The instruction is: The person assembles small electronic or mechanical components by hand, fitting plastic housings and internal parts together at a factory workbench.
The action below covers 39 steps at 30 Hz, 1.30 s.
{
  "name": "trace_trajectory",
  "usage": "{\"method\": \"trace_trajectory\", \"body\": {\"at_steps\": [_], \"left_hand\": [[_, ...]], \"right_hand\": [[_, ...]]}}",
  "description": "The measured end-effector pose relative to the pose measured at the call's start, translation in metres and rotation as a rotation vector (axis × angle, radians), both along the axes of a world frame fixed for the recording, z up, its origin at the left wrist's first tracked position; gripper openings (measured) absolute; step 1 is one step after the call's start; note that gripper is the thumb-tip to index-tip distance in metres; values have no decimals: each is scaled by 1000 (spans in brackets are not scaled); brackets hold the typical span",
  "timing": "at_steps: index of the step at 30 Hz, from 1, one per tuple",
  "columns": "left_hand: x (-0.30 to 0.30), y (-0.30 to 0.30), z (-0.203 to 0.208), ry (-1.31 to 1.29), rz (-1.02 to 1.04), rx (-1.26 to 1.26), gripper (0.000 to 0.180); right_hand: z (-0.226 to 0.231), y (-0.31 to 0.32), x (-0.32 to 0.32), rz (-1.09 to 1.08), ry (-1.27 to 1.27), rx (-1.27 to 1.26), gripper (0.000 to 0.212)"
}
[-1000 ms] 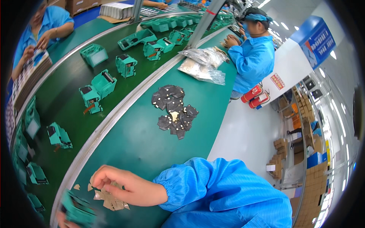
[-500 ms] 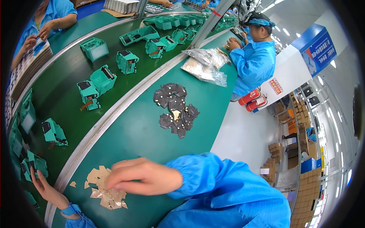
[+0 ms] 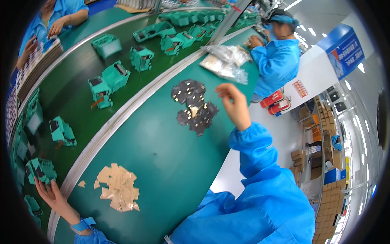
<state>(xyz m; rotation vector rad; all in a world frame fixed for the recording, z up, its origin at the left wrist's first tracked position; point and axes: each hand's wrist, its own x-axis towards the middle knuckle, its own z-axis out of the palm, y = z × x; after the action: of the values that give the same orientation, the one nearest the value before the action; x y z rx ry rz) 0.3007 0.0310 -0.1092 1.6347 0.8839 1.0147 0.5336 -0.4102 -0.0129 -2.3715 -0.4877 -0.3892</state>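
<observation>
My left hand [image 3: 57,200] reaches over the metal rail at lower left, fingers stretched out and spread, the tips against a green plastic housing [image 3: 41,171] with dark parts in it. My right hand [image 3: 236,106] hovers beside the pile of black thin pieces [image 3: 199,116], its fingers loosely bent and apart, with nothing visible in them. Small light dots show on the black pieces, and a pale scrap lies among them. Nearer to me on the green table is a heap of beige flat pieces [image 3: 120,187]; one small scrap [image 3: 82,184] lies apart from it.
Beyond the rail [image 3: 122,118], more green housings [image 3: 106,44] stand on the dark green belt. Clear plastic bags [image 3: 225,63] of pale pieces lie at the table's far end. A co-worker [image 3: 278,57] in blue stands past them; another person's hand [image 3: 59,26] works at upper left.
My right hand has moved from above the beige heap, far and right to the black pile. My left hand remains at the green housing. The view has shifted slightly.
</observation>
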Motion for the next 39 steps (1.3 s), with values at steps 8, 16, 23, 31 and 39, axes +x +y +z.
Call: {"method": "trace_trajectory", "body": {"at_steps": [8, 16, 23, 31, 39], "left_hand": [[-90, -33, 4, 164, 63, -38, 43], [-65, -111, 38, -261, -238, -145, 6], [-67, -111, 30, -200, -187, -264, 43], [-36, -134, 46, -147, -161, -279, 42], [-47, -127, 29, -109, -191, -287, 32]], "right_hand": [[-12, 5, 5, -55, 229, -145, 12], [-18, 33, 5, 200, 72, -453, 18], [-47, 39, 21, 68, -27, -577, 28], [-66, 46, 20, -44, -202, -732, 6], [-63, 43, 15, -80, -293, -635, 6]]}}
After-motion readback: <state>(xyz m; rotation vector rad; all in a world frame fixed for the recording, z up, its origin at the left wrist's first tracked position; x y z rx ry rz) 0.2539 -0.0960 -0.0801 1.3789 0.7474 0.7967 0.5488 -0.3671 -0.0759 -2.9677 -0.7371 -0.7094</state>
